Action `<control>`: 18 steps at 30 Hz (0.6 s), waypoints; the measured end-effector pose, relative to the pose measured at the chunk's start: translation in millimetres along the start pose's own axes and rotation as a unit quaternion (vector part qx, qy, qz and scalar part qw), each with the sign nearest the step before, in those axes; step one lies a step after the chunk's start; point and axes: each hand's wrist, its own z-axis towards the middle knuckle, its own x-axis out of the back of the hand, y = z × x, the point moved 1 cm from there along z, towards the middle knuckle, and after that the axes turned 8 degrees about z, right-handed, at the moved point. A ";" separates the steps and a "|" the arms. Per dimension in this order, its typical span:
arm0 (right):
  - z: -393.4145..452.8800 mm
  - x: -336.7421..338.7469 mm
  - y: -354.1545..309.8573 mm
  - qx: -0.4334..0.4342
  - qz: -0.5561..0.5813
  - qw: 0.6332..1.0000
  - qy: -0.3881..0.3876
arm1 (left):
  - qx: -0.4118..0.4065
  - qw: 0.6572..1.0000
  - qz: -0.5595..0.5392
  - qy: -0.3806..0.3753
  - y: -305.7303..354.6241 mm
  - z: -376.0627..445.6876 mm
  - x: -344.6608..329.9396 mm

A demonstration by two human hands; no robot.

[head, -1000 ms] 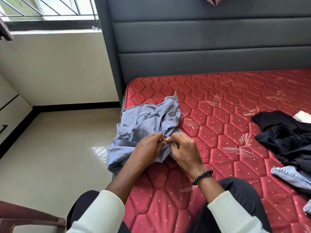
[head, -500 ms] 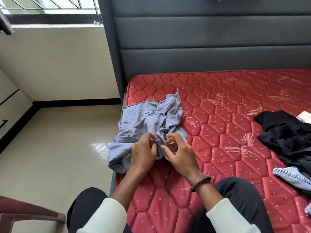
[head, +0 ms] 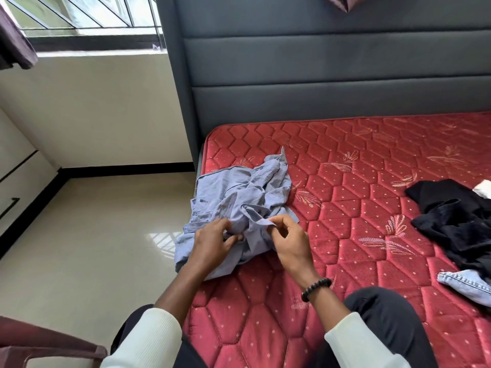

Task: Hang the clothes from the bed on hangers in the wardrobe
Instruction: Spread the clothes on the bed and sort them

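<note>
A crumpled light blue shirt [head: 239,197] lies at the left edge of the red quilted mattress [head: 358,208], partly hanging over the side. My left hand [head: 212,243] pinches a fold of the shirt near its lower middle. My right hand [head: 289,243], with a black bead bracelet on the wrist, pinches a narrow strip of the same shirt just to the right. The two hands are a short way apart. No hanger or wardrobe interior shows.
A black garment [head: 457,219] and a piece of light denim [head: 467,285] lie at the right of the mattress. A grey padded headboard [head: 318,75] stands behind. Glossy beige floor [head: 93,248] lies left, with white cabinet fronts [head: 16,181] and a dark red chair [head: 39,343].
Both hands have drawn slightly apart on the shirt, the right one lifting a strip of cloth. The camera has tilted up a little.
</note>
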 end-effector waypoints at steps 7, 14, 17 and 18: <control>23.1 38.8 -21.9 -0.059 0.144 0.985 -0.076 | 0.043 0.989 -0.088 0.112 12.2 1.7 24.8; 7.5 17.8 -55.3 -0.104 0.287 0.948 -0.089 | -0.027 0.961 -0.124 0.248 74.0 -12.8 54.3; -3.5 -2.4 -58.0 -0.123 0.329 0.932 -0.086 | -0.046 0.960 -0.137 0.242 83.5 -31.6 52.4; -7.2 -6.8 -57.0 -0.126 0.330 0.932 -0.080 | -0.049 0.960 -0.139 0.238 82.5 -37.9 50.1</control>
